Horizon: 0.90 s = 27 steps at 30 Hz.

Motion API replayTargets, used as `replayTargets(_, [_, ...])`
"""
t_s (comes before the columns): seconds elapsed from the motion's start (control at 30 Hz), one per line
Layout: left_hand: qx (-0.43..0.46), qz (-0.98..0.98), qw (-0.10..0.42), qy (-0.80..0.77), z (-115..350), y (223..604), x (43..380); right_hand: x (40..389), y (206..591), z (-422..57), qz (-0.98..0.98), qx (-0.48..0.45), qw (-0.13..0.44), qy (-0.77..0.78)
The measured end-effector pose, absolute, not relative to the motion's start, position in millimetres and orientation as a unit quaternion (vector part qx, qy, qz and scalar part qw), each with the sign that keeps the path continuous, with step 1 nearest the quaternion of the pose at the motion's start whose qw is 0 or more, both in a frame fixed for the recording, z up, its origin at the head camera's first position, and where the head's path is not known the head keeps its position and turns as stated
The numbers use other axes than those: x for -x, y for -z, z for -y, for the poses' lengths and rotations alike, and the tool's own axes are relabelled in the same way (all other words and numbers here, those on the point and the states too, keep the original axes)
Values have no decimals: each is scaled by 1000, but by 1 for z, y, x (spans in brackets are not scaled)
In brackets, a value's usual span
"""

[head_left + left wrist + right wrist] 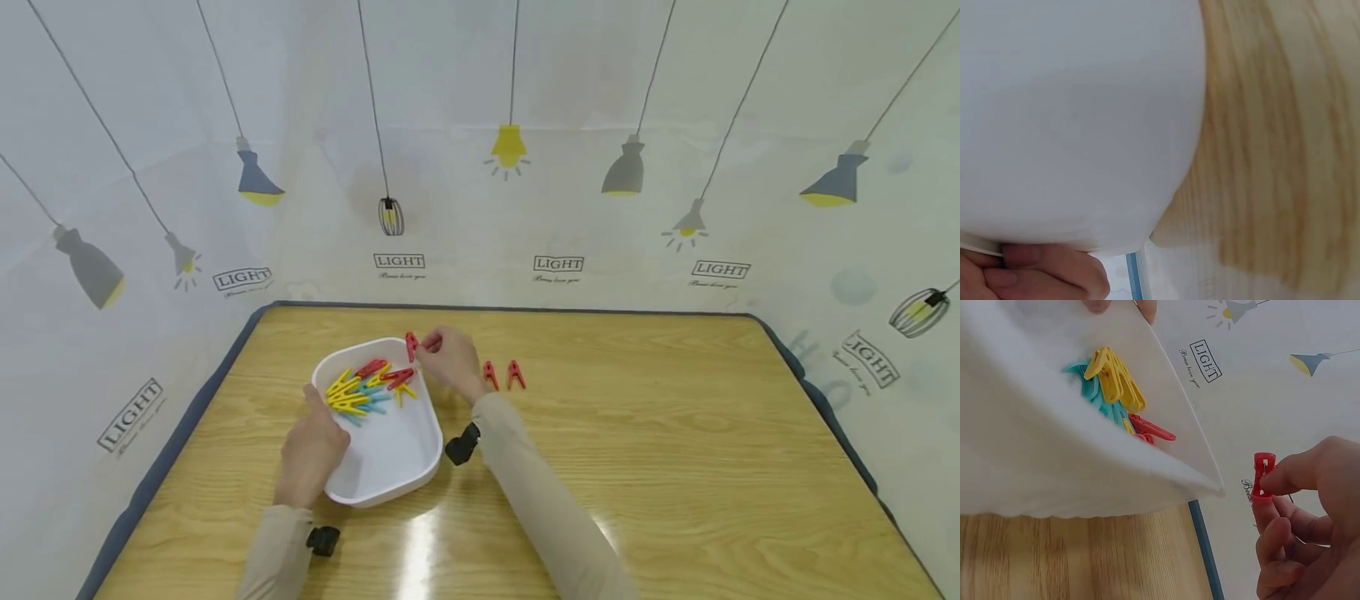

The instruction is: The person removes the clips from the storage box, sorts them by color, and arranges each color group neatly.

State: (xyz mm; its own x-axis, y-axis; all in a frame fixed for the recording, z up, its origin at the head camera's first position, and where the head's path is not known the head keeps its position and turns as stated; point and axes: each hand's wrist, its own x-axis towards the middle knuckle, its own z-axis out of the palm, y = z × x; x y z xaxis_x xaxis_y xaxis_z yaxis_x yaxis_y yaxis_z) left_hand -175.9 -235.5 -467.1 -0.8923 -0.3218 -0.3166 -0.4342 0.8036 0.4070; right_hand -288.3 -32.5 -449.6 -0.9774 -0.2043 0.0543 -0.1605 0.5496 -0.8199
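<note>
My right hand (452,360) pinches a red clothespin (411,346) between thumb and finger at the far right corner of a white plastic basin (431,433). In the right wrist view the same red clothespin (1264,477) is held just outside the rim. My left hand (313,446) grips the basin's left wall, thumb over the rim; in the left wrist view its curled fingers (1054,275) show under the edge. Inside the basin lie yellow clothespins (345,393), light blue clothespins (372,400) and red clothespins (397,377), heaped toward the far end.
Two red clothespins (502,375) stand on the wooden table (675,450) to the right of my right hand. A dark blue border (510,309) runs along the table's far edge. Behind it hangs a pale wall covering (465,217) printed with lamps.
</note>
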Motion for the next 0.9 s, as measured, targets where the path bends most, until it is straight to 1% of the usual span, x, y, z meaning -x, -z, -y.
replayTargets(0.67, [202,-940,114,-251,234,466,174,291,469,-15,-889,58,19,454])
replayTargets(0.9, [208,-935,117,-263,234,468,174,290,477,-30,-879,51,23,474])
